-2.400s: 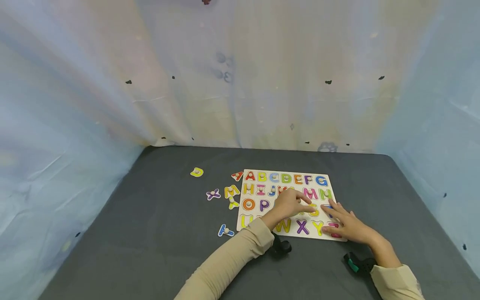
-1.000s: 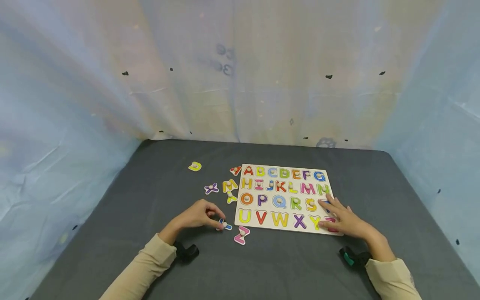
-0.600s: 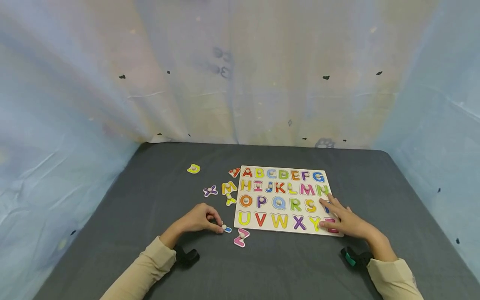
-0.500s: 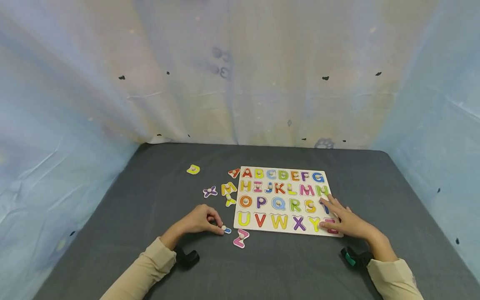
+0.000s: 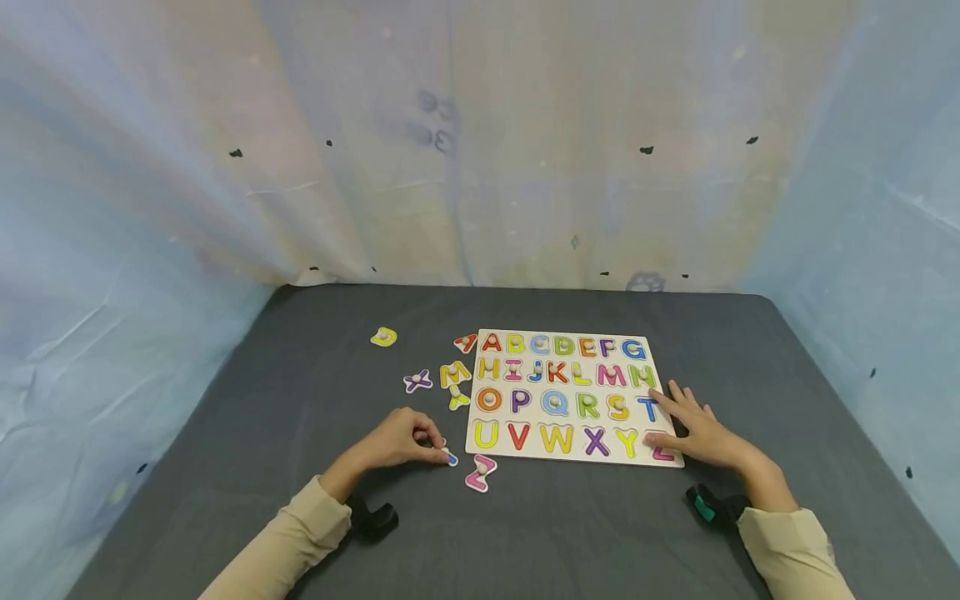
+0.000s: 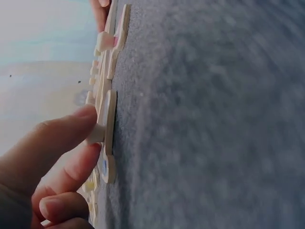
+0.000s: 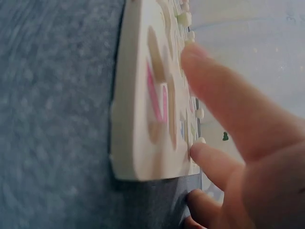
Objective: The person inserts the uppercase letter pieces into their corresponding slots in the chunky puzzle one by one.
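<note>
In the head view, my left hand (image 5: 401, 437) is left of the board's near corner. Its thumb and index finger pinch the knob of a blue letter T puzzle piece (image 5: 452, 457); in the left wrist view the piece (image 6: 109, 138) lies flat, close along the grey cloth. A pink Z piece (image 5: 481, 473) lies just right of it. My right hand (image 5: 701, 433) rests with spread fingers at the right edge of the white alphabet puzzle board (image 5: 573, 458), near its T and Z recesses. The right wrist view shows the thumb over the Z recess (image 7: 159, 95).
Left of the board lie a yellow M piece (image 5: 454, 375), a yellow Y piece (image 5: 458, 398), a purple X piece (image 5: 417, 382) and a red A-shaped piece (image 5: 466, 343). Farther off is a yellow piece (image 5: 384, 337). Grey cloth (image 5: 562, 533) covers the table.
My left hand has moved from over the board to the T piece, which has turned in its fingers. The pink Z piece appeared by the board's near corner. My right hand shifted slightly right, uncovering the T recess.
</note>
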`<control>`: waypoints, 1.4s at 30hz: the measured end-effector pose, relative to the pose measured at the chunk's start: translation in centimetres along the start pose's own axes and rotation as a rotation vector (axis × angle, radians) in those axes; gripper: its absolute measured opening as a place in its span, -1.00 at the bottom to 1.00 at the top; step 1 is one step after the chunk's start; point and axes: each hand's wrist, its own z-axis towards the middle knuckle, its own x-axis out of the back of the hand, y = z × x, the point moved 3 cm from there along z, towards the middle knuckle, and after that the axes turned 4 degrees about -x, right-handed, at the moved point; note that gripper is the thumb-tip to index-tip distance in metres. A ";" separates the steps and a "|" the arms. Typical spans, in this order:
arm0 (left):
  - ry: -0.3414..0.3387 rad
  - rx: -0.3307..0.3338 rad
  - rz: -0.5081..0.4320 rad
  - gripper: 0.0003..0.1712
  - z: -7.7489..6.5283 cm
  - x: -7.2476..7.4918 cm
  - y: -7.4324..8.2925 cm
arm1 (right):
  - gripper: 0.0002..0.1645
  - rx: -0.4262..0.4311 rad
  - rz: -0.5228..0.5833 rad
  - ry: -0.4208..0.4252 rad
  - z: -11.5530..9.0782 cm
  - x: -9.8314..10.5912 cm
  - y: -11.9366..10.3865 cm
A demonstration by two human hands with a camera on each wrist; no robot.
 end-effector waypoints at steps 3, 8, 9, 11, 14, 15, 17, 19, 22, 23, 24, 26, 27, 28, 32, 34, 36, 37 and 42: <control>0.010 -0.009 0.001 -0.82 -0.1 0.1 -0.1 | 0.07 0.002 0.018 -0.012 0.0 0.1 0.3; 0.020 -0.011 0.007 -0.87 -0.4 0.2 -0.5 | 0.07 -0.006 0.028 -0.029 0.0 0.1 0.4; 0.018 -0.013 0.008 -0.87 -0.4 0.2 -0.6 | 0.07 -0.012 0.026 -0.032 0.0 0.1 0.4; 0.014 -0.022 0.007 -0.87 -0.4 0.3 -0.6 | 0.08 -0.017 0.022 -0.035 0.0 0.1 0.4; 0.020 -0.026 0.001 -0.86 -0.2 0.5 -0.5 | 0.08 -0.022 0.022 -0.036 0.0 0.1 0.4; 0.024 -0.027 0.001 -0.85 -0.1 0.7 -0.4 | 0.08 -0.024 0.022 -0.037 -0.1 0.1 0.4; 0.030 -0.020 -0.001 -0.84 0.1 0.9 -0.1 | 0.07 -0.029 0.022 -0.038 -0.1 0.1 0.5; 0.038 -0.017 0.002 -0.83 0.6 1.0 0.2 | 0.06 -0.023 0.029 -0.040 -0.2 0.2 0.6; 0.057 -0.027 -0.005 -0.83 1.3 1.0 0.8 | 0.05 -0.016 0.042 -0.044 -0.4 0.3 0.8; 0.065 -0.036 -0.005 -0.84 1.7 1.0 1.1 | 0.04 -0.010 0.046 -0.046 -0.5 0.3 0.8; 0.072 -0.043 -0.010 -0.85 2.1 1.0 1.4 | 0.04 -0.007 0.051 -0.048 -0.6 0.4 0.9; 0.083 -0.050 -0.022 -0.86 2.9 0.9 2.2 | 0.03 0.000 0.055 -0.051 -0.7 0.4 1.0; 0.086 -0.050 -0.028 -0.85 3.4 0.8 2.6 | 0.02 0.004 0.059 -0.053 -0.8 0.4 1.0; 0.088 -0.052 -0.031 -0.85 3.9 0.6 2.9 | 0.02 0.008 0.062 -0.055 -0.9 0.4 1.1; 0.085 -0.057 -0.054 -0.84 6.1 0.0 4.5 | 0.02 0.013 0.074 -0.064 -0.9 0.5 1.2; 0.087 -0.059 -0.064 -0.84 7.1 -0.3 5.1 | 0.03 0.016 0.069 -0.064 -0.7 0.6 1.1; 0.091 -0.062 -0.063 -0.85 7.9 -0.7 5.5 | 0.04 0.019 0.058 -0.065 -0.3 0.7 0.9; 0.089 -0.056 -0.064 -0.85 8.4 -0.9 5.7 | 0.04 0.015 0.054 -0.065 -0.2 0.7 0.8; 0.076 -0.087 -0.039 -0.86 10.3 -2.0 6.8 | 0.05 0.002 0.053 -0.061 -0.1 0.8 0.8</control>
